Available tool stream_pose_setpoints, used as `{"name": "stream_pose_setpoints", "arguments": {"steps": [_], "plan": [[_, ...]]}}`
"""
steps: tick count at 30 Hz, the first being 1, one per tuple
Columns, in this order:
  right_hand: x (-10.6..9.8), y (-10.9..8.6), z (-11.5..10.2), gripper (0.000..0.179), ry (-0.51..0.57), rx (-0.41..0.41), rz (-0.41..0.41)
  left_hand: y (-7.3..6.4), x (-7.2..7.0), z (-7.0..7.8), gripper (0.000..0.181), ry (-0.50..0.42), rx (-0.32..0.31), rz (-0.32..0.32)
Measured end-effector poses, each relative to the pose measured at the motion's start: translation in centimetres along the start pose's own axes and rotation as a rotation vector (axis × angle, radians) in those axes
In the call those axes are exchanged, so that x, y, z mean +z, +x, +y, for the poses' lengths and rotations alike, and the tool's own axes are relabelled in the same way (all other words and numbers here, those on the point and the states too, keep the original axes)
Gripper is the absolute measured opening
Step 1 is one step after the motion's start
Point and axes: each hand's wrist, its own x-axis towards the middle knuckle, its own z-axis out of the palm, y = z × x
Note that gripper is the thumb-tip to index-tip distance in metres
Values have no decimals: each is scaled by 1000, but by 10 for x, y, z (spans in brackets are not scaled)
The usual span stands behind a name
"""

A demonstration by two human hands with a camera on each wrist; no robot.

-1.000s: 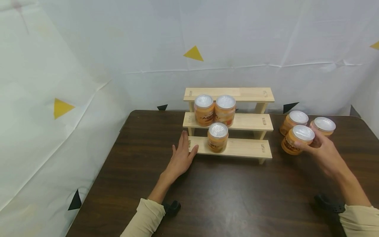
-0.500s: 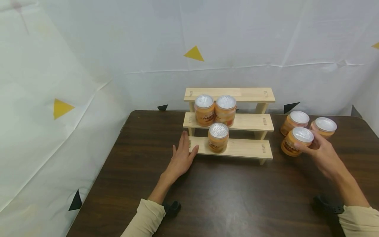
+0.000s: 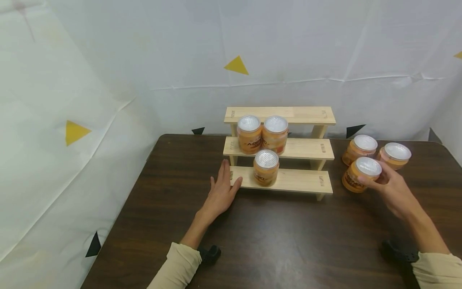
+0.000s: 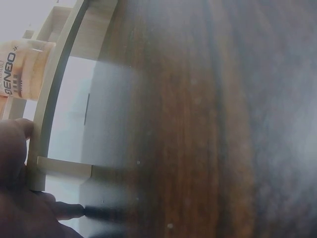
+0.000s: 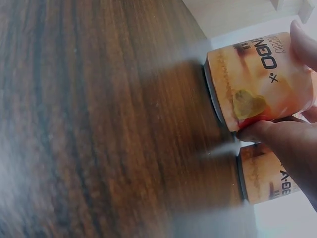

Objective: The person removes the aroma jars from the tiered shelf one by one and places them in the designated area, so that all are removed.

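My right hand (image 3: 397, 190) grips an orange-labelled jar (image 3: 353, 180) with a silver lid, at the right of the table. Thumb and fingers lie around its side in the right wrist view, and the jar's base is close over the wood. Two similar jars, one at the back left (image 3: 359, 150) and one at the back right (image 3: 395, 155), stand behind it. My left hand (image 3: 219, 194) rests at the left end of the lowest board of a three-step wooden rack (image 3: 299, 180), fingers extended. In the left wrist view the thumb touches the board's edge.
One jar (image 3: 266, 172) stands on the rack's lowest step. Two more, a left one (image 3: 249, 140) and a right one (image 3: 275, 140), sit side by side on the middle step. White sheeting (image 3: 288, 48) rises behind the dark wooden table (image 3: 274, 233).
The jar in my right hand has shifted slightly toward me and down, and now leans less. My left hand has stayed at the rack's end.
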Motion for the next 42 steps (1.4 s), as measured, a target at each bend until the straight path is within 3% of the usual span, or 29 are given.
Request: {"name": "stream_pose_setpoints", "arguments": {"steps": [9, 20, 27, 32, 36, 42], "plan": [[-1, 1, -1, 57, -29, -38, 8, 0, -2, 1, 90, 3, 17, 14], [-7, 0, -4, 76, -114, 0, -4, 1, 1, -1, 93, 13, 24, 10], [-15, -3, -16, 71, -61, 1, 3, 2, 2, 0, 88, 16, 12, 2], [-24, -2, -36, 57, -46, -130, 74, 2, 1, 1, 87, 16, 8, -2], [-23, -1, -54, 52, 64, -257, 69, 0, 0, 1, 87, -13, 25, 11], [-12, -1, -80, 54, 191, -355, -142, 1, 1, -2, 88, -5, 11, -2]]}}
